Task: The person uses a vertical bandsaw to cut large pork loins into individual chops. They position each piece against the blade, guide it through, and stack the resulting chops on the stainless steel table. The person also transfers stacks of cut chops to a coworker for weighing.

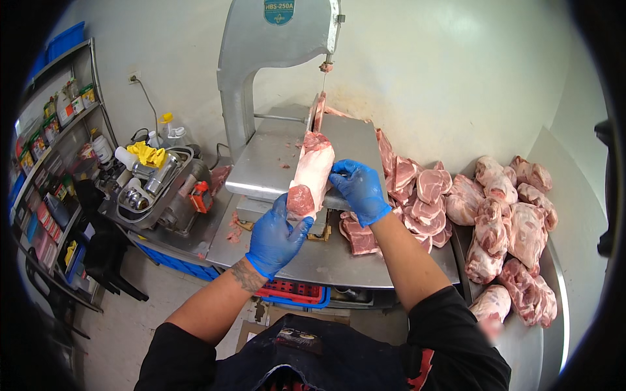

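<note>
A long piece of raw meat (315,168) with pale fat or skin lies on the steel table (266,161) of a meat band saw (236,83). Its far end is close to the thin blade (324,82). My left hand (279,237), in a blue glove, grips the near end around a round red cut face. Beside the meat's right flank is my right hand (359,188), also gloved, with bent fingers at its edge; whether they press on it is hidden. A thin meat slice (319,112) stands upright by the blade, against a metal plate.
Cut meat slices (425,210) are heaped right of the saw. Large uncut pieces (494,215) fill a steel basin (562,288) farther right. On the left are a metal tray of machine parts (151,181), an orange tape measure (201,197), a stocked shelf (54,141) and black chairs (105,254).
</note>
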The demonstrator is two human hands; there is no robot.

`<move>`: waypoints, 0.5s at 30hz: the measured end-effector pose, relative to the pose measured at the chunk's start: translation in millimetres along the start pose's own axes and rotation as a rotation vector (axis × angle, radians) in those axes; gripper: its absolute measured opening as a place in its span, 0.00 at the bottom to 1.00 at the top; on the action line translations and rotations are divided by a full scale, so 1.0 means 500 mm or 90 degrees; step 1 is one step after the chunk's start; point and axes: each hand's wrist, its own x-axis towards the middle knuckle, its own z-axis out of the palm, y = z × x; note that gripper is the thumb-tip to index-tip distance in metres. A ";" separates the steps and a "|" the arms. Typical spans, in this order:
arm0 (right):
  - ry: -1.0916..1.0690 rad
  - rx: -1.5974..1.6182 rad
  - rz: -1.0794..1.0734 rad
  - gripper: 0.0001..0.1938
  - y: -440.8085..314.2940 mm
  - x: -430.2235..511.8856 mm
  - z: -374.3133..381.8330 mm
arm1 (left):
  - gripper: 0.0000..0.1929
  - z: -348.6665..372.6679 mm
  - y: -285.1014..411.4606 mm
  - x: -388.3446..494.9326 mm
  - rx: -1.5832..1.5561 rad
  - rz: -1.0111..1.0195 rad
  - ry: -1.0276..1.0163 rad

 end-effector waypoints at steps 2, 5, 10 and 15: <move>0.001 -0.039 -0.003 0.09 0.004 0.011 -0.005 | 0.27 -0.010 -0.008 0.012 0.027 0.023 -0.012; -0.006 -0.128 -0.027 0.09 0.010 0.031 -0.016 | 0.19 -0.015 -0.024 0.031 0.071 0.085 0.007; 0.003 -0.206 -0.029 0.08 0.026 0.076 -0.018 | 0.08 -0.011 -0.050 0.068 0.132 0.035 0.008; -0.008 -0.302 -0.022 0.08 0.038 0.112 -0.025 | 0.10 -0.003 -0.063 0.098 0.121 -0.001 0.049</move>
